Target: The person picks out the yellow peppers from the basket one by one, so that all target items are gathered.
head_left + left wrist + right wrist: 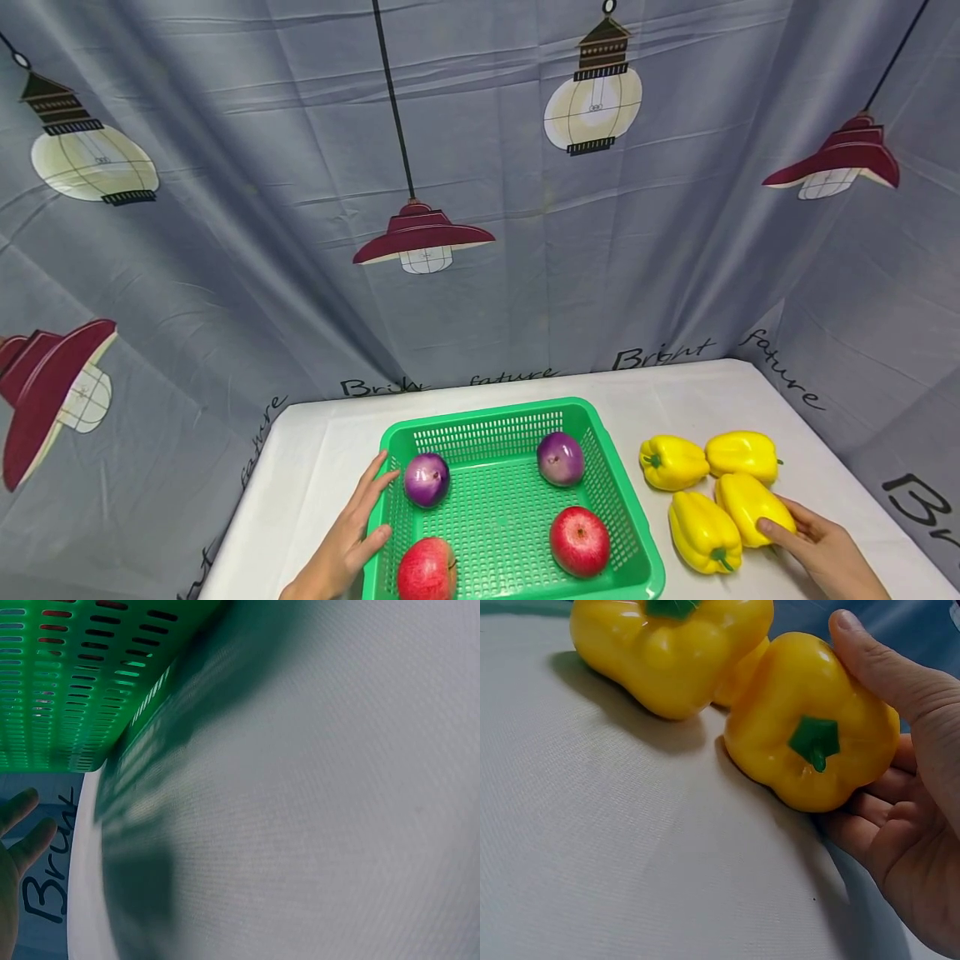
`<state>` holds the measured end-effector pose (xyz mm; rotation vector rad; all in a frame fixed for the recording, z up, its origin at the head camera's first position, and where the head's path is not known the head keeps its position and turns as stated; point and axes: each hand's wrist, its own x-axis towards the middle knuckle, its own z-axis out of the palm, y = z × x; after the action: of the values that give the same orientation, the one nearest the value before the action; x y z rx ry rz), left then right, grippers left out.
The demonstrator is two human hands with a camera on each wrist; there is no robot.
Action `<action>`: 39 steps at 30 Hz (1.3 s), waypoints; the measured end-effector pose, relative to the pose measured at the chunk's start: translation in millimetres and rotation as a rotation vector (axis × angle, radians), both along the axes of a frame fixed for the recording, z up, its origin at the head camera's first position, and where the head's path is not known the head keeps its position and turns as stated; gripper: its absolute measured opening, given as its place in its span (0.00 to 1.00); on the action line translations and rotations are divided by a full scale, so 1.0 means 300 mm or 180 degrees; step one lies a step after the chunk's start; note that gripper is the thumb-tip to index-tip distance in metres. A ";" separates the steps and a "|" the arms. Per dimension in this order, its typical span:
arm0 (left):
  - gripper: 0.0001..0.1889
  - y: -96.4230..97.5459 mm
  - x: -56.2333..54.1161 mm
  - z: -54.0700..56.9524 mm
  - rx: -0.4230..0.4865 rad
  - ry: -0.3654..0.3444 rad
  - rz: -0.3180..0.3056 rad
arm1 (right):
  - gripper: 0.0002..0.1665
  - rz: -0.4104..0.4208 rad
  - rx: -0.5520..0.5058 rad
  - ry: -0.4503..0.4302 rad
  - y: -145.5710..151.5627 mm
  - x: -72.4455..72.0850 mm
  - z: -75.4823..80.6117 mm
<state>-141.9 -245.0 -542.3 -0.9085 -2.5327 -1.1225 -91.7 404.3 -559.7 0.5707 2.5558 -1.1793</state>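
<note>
On the right of the table, my right hand (825,546) holds a yellow bell pepper (752,507), thumb on top and fingers curled beneath its side. In the right wrist view this pepper (810,727) shows its green stem toward the camera. Three more yellow bell peppers (703,531) lie close around it. My left hand (345,533) is at the left rim of a green plastic basket (637,517), fingers spread and fairly straight. Inside that basket are two glossy purple round fruits (561,458) and two red apples (579,542).
A white-covered table (322,442) carries the basket and peppers. Behind it and along both sides hangs a grey curtain (465,325) printed with lamps and lettering. The basket's perforated wall (75,675) casts a shadow on the cloth.
</note>
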 end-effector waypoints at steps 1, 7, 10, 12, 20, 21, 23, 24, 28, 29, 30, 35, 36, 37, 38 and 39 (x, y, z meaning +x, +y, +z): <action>0.35 0.000 0.001 0.000 0.0003 0.0001 0.0000 | 0.65 0.0023 -0.0003 -0.0011 0.002 0.001 -0.001; 0.35 -0.002 -0.001 -0.001 -0.0001 0.0013 -0.0007 | 0.61 0.0146 -0.0218 0.0055 0.017 0.015 -0.002; 0.35 -0.005 -0.003 -0.003 -0.0018 0.0043 -0.0008 | 0.61 0.0083 -0.0380 0.0062 0.016 0.021 -0.005; 0.35 -0.006 -0.004 -0.004 -0.0028 0.0055 -0.0005 | 0.61 0.0045 -0.0464 0.0022 0.014 0.022 -0.007; 0.35 -0.007 -0.002 0.001 -0.0010 0.0066 -0.0036 | 0.62 0.0075 -0.0458 0.0064 0.011 0.026 0.005; 0.35 -0.007 -0.002 0.001 -0.0013 0.0072 -0.0037 | 0.62 0.0070 -0.0466 0.0075 0.011 0.028 0.008; 0.35 -0.007 -0.003 0.001 -0.0018 0.0082 -0.0039 | 0.62 0.0063 -0.0450 0.0170 0.011 0.035 0.012; 0.35 -0.007 -0.004 0.001 -0.0020 0.0081 -0.0037 | 0.62 0.0049 -0.0476 0.0233 0.012 0.038 0.013; 0.35 -0.006 -0.005 0.000 -0.0014 0.0070 -0.0036 | 0.60 0.0009 -0.0509 0.0581 0.012 0.051 0.013; 0.35 -0.005 -0.005 0.000 -0.0008 0.0059 -0.0037 | 0.60 0.0002 -0.0506 0.0663 0.012 0.054 0.014; 0.35 -0.005 -0.005 0.000 -0.0005 0.0045 -0.0038 | 0.59 -0.0003 -0.0496 0.0756 0.010 0.057 0.016; 0.35 -0.006 -0.007 0.000 -0.0010 0.0067 -0.0070 | 0.54 0.0112 -0.0218 0.1113 -0.001 0.061 0.043; 0.35 -0.006 -0.007 0.000 -0.0016 0.0080 -0.0069 | 0.53 0.0146 -0.0168 0.1149 -0.005 0.058 0.052; 0.35 -0.006 -0.007 0.000 -0.0020 0.0094 -0.0067 | 0.53 0.0176 -0.0123 0.1166 -0.009 0.054 0.062; 0.35 -0.006 -0.006 0.000 -0.0028 0.0110 -0.0059 | 0.52 0.0196 -0.0082 0.1166 -0.015 0.050 0.073; 0.35 -0.006 -0.005 0.000 -0.0031 0.0116 -0.0047 | 0.52 0.0212 -0.0048 0.1180 -0.021 0.047 0.082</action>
<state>-143.3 -246.9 -542.2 -0.9429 -2.5085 -1.0889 -77.5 398.0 -535.1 0.2800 2.8380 -1.3904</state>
